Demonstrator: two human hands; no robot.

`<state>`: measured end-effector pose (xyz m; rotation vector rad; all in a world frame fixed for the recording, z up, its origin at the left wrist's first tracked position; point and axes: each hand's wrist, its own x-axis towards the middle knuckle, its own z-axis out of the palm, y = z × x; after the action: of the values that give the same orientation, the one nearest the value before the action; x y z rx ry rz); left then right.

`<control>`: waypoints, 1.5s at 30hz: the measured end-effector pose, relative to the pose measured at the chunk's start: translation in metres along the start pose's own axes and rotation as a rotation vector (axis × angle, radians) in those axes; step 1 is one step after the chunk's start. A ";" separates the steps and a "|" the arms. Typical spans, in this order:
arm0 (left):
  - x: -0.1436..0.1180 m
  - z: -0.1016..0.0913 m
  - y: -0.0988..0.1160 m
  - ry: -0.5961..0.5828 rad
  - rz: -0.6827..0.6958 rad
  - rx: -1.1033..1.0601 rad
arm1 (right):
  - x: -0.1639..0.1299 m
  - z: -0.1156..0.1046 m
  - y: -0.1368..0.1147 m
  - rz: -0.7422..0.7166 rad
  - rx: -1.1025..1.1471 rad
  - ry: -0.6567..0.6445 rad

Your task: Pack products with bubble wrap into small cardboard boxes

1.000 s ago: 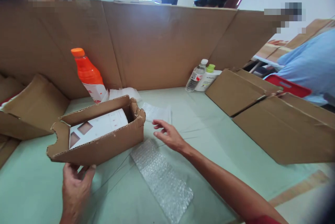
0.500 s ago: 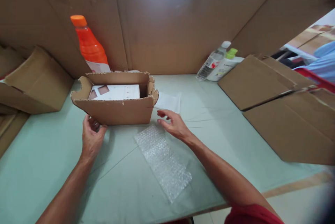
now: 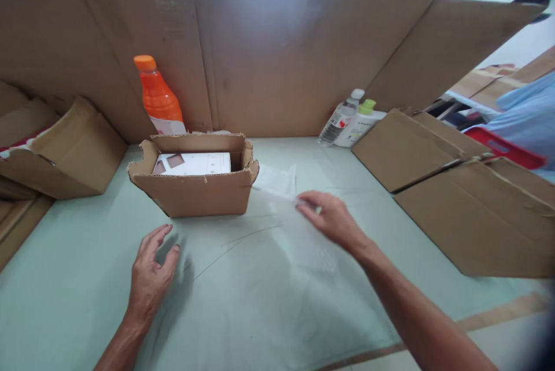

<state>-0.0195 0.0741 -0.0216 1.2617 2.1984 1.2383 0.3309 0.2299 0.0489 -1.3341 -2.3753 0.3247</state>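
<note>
Colours on my feed

I see a brown cardboard box (image 3: 197, 192) holding a white carton (image 3: 193, 163) with brown squares, an orange bottle (image 3: 158, 98) with a white label, a pale green tabletop (image 3: 269, 301), and a clear, blurred bubble wrap (image 3: 303, 238)

The right hand (image 3: 332, 221) pinches one end of the bubble wrap (image 3: 303, 238), which shows only as a blur. The left hand (image 3: 151, 273), at seven o'clock, lies open on the tabletop (image 3: 243, 313), holding nothing. At eleven o'clock from the right hand stands the open box (image 3: 197, 192) with a white carton (image 3: 193, 164) inside. An orange bottle (image 3: 158, 99) stands behind it. Two bottles (image 3: 351, 119) lean at one o'clock against the cardboard wall (image 3: 281, 53).
</note>
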 end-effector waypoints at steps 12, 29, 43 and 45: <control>0.000 0.020 -0.028 0.004 0.068 0.025 | 0.271 0.009 -0.012 -0.210 -0.294 -0.034; 0.002 0.020 -0.027 0.029 0.109 -0.003 | 0.087 0.011 0.069 -0.307 -0.336 -0.223; -0.104 0.043 0.059 -0.544 0.524 -0.139 | -0.084 0.035 -0.055 -0.181 0.358 -0.622; -0.107 0.052 0.057 -0.587 0.377 -0.125 | -0.090 0.045 -0.057 -0.107 0.392 -0.629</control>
<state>0.1039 0.0279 -0.0201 1.7657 1.4939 0.9368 0.3098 0.1229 0.0104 -1.0098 -2.6464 1.2607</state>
